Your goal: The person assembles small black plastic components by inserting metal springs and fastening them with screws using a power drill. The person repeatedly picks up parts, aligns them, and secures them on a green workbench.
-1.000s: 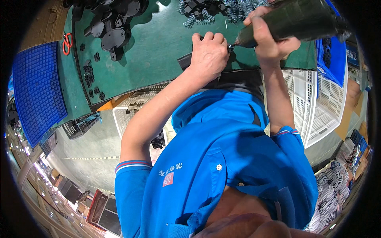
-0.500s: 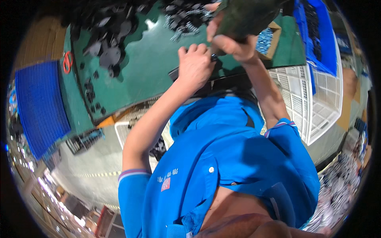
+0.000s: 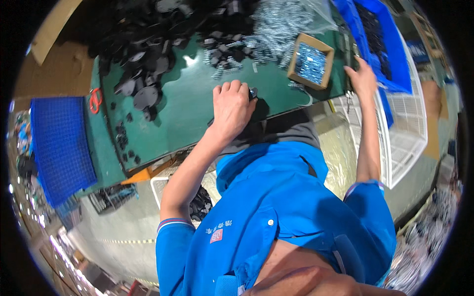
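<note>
My left hand [image 3: 230, 109] rests on the near part of the green table, fingers curled round a small black part [image 3: 253, 92] with a shiny end. Most of that part is hidden under the hand. My right hand [image 3: 363, 79] reaches to the table's right edge, beside the blue bin [image 3: 400, 74]. Its thumb and forefinger stand apart, and I see nothing held between them; its other fingers are partly hidden. Between the hands an open cardboard box [image 3: 292, 74] holds small shiny metal pieces [image 3: 311, 63].
Flat black parts [image 3: 146, 97] heap up on the table's left and back, near a pile of silver screw-like pieces [image 3: 281, 24]. Red-handled scissors [image 3: 96, 100] lie by the left edge, beside a blue mesh sheet [image 3: 63, 148]. A white crate [image 3: 412, 138] stands at right.
My right hand has let go of the large dark tool and moved right to the table edge; the tool no longer shows. The left hand stays closed on the black part.
</note>
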A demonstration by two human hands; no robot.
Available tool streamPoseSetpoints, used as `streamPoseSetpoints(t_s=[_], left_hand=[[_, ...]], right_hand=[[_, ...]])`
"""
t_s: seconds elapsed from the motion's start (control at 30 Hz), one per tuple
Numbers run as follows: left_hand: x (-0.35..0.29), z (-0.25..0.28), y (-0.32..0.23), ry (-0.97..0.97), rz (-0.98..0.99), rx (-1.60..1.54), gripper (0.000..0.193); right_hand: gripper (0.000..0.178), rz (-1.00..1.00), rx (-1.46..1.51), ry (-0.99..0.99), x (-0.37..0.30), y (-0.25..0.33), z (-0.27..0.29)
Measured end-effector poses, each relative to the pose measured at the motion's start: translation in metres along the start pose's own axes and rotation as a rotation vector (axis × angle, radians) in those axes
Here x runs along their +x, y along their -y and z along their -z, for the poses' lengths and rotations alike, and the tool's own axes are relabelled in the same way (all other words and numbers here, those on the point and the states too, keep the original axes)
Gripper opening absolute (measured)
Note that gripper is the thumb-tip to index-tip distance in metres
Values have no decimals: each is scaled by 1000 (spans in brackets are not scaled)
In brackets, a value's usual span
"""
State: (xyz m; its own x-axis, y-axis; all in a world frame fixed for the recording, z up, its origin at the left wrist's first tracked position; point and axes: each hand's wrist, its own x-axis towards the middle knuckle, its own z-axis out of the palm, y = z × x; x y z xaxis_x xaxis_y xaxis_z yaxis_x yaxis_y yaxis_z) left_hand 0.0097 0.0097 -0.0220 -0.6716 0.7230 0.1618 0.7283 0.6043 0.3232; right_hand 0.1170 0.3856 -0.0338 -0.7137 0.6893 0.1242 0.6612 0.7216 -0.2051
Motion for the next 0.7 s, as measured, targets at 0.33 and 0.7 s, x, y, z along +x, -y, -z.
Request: streamPoseSetpoints(t_s=[0.33, 0.7], left_hand=[[-201, 118, 62, 728, 675, 437, 10], [-92, 76, 161, -94, 908, 254, 65]], right_hand=[[17, 648, -194, 214, -23, 93, -7], [19, 469, 337, 183, -24, 85, -1]])
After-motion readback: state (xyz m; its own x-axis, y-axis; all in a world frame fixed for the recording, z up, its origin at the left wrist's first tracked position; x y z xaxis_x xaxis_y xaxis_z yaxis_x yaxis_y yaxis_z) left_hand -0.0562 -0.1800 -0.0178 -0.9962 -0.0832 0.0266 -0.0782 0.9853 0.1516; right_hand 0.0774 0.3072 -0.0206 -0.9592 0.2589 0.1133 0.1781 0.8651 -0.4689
